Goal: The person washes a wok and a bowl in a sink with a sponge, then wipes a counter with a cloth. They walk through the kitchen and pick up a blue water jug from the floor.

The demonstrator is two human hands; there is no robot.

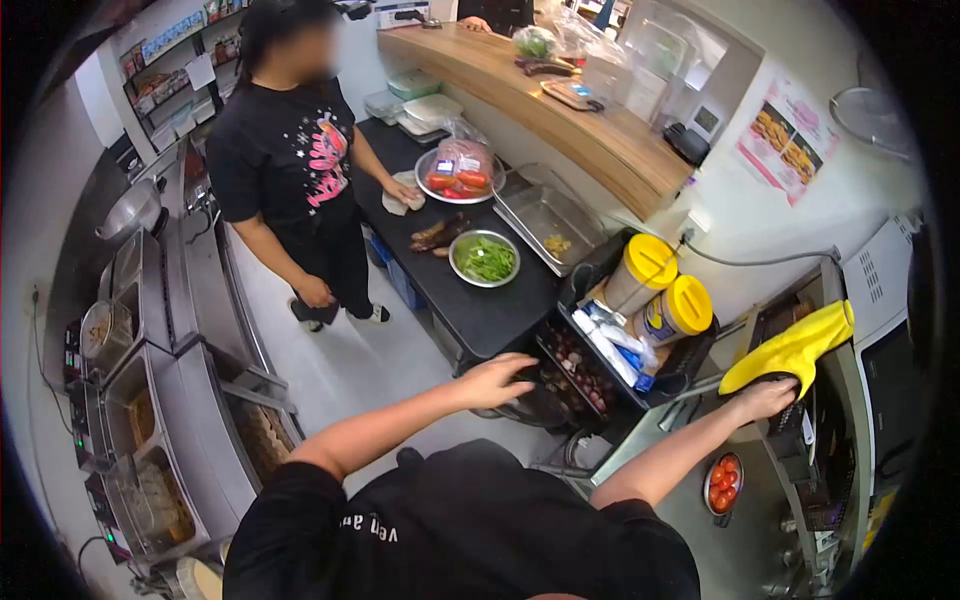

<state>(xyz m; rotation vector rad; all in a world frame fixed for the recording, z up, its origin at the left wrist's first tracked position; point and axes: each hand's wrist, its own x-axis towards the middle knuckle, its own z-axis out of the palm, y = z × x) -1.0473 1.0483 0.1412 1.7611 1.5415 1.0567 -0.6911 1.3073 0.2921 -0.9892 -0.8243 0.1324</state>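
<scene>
A: Where's the crate (560, 375)?

B: At the near end of the dark counter (480, 310), below its edge, full of what look like small reddish onions. The left hand (497, 380) lies on the crate's near rim, fingers curled loosely over it, gripping nothing else.

A: And the right?

B: The right hand (765, 397) rests palm-down on the front edge of a toaster-like unit (800, 420), fingers spread flat, released. A yellow cloth (795, 350) is draped just above it, touching the knuckles.

A: Around the crate?

B: A black bin (690, 360) just behind it holds two yellow-lidded jars (665, 290) and packets. Further along the counter sit a bowl of greens (485, 260), a steel tray (550, 215) and a wrapped plate (460, 172). Another person (290, 170) stands at the far end, one hand on the counter.

A: What could go wrong?

B: I'd judge the crate could tip and spill if pulled by one rim only. The cloth might slide into the unit, and a bowl of tomatoes (722, 485) sits below the right forearm, easily knocked.
</scene>
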